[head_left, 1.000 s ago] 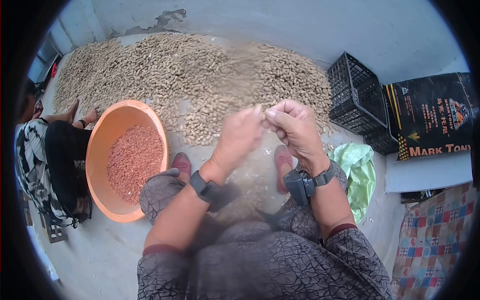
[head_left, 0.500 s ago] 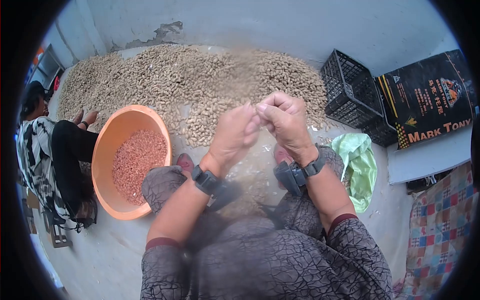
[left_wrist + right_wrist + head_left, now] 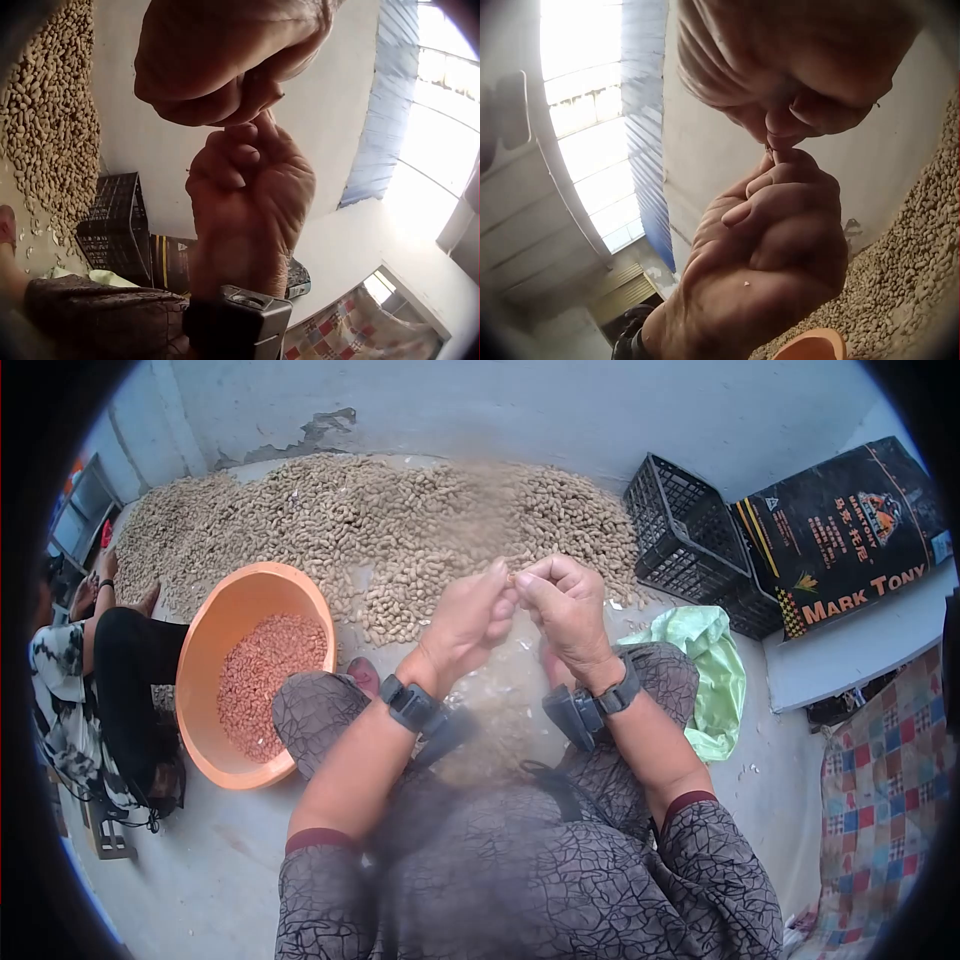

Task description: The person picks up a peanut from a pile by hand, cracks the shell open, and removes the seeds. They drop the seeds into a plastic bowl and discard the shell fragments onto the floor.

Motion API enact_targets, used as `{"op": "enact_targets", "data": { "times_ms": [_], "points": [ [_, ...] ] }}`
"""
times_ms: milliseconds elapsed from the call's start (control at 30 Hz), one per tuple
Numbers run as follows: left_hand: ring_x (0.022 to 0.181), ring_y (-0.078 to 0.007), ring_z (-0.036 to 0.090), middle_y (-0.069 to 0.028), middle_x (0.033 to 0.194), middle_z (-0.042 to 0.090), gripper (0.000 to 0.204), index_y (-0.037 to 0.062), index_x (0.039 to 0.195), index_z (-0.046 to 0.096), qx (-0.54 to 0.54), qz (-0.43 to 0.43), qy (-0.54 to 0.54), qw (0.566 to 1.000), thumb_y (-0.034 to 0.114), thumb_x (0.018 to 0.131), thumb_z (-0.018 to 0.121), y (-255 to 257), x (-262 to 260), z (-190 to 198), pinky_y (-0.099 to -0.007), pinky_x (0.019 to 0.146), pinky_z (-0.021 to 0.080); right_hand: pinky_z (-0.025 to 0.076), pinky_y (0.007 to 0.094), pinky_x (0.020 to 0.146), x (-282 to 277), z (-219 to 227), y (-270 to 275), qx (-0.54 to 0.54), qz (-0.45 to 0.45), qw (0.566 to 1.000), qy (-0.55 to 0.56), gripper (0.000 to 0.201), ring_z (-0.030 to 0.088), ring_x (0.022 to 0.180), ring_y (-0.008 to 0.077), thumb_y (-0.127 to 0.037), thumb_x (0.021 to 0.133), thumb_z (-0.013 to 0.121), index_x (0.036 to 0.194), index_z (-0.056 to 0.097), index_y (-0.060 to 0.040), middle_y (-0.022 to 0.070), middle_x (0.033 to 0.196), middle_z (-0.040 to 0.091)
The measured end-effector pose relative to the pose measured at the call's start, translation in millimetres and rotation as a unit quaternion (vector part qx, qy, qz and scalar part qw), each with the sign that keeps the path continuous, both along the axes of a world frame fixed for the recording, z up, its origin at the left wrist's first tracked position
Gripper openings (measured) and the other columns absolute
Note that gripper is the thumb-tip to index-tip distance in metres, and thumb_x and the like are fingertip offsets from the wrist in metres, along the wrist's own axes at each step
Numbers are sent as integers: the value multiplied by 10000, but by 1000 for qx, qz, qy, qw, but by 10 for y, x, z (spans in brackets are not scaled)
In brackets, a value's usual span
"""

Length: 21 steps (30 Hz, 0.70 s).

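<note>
My left hand and right hand meet fingertip to fingertip in front of my lap, thumbs and forefingers pinching a small peanut between them. Fingers hide most of it. In the left wrist view the right hand has its other fingers curled in toward the palm. The right wrist view shows the left hand likewise, a pale crumb on its skin. Beyond both hands spreads a heap of unshelled peanuts. Reddish shelled peanuts fill the bottom of an orange basin left of my knee.
Black plastic crates stand against the wall at right, beside a black printed sack. A green bag lies by my right knee. Another person sits at far left. Shell bits litter the floor between my feet.
Both hands stay together at the fingertips; the left hand's fingers shift slightly and its blur clears. The head view swings a little. The other person's arm has moved back from the heap.
</note>
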<state>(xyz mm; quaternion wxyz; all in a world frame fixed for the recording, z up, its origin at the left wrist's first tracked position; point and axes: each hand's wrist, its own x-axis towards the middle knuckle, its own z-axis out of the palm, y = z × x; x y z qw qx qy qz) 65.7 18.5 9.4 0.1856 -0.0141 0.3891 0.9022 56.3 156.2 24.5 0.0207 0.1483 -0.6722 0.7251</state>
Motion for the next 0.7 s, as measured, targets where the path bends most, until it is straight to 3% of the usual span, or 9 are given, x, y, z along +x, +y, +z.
{"op": "enact_targets", "data": {
  "times_ms": [100,233,300,333,400,533,633,700],
  "points": [
    [421,-38,372,30,577,446,294,65,790,522,-56,-13,10,998,300,952,449,42,62,-30,-146,374,284,423,240,510,98,-115,75,60,-31,994,88,98,533,572,78,-41,788,587,706,579,12,39,629,590],
    [418,-51,385,24,578,454,256,72,773,509,-122,-21,28,992,258,943,462,76,85,-95,-161,362,296,422,273,523,234,-227,107,68,-46,989,126,81,540,565,111,-23,778,594,706,585,13,52,622,583],
    [417,-57,389,19,574,457,263,76,751,508,-170,-24,13,985,257,938,471,117,90,-150,-166,357,304,421,301,524,281,-295,132,113,-44,964,237,46,548,555,159,-6,767,601,724,595,10,75,624,575],
    [410,-60,407,7,576,472,274,72,737,512,-179,-25,17,983,261,933,478,128,108,-159,-172,347,310,421,301,524,324,-277,165,115,-45,964,235,46,548,555,159,-6,767,601,724,595,10,75,624,575],
    [407,-63,417,0,580,480,278,66,737,513,-187,-27,16,982,261,933,479,162,135,-155,-175,345,313,447,264,540,395,-196,225,262,-67,888,372,45,574,602,108,30,769,588,739,608,5,70,674,630],
    [403,-67,440,-24,599,506,302,42,739,511,-169,-33,6,985,273,932,482,226,178,-102,-161,335,309,442,257,547,414,-218,307,246,-65,901,351,51,578,600,114,28,749,596,758,632,-7,86,677,631],
    [416,-52,428,-34,625,515,296,34,750,508,-111,-42,-4,993,264,934,478,270,238,-29,-145,333,296,436,244,539,436,-159,373,217,-58,938,264,60,566,588,106,-8,771,593,786,650,3,61,662,629],
    [441,-29,412,-47,668,529,274,25,771,507,-56,-67,-12,996,240,937,471,273,234,19,-131,330,281,426,221,544,420,-92,411,149,-22,980,127,103,557,594,93,-53,792,588,808,659,21,29,646,619]
  ]
}}
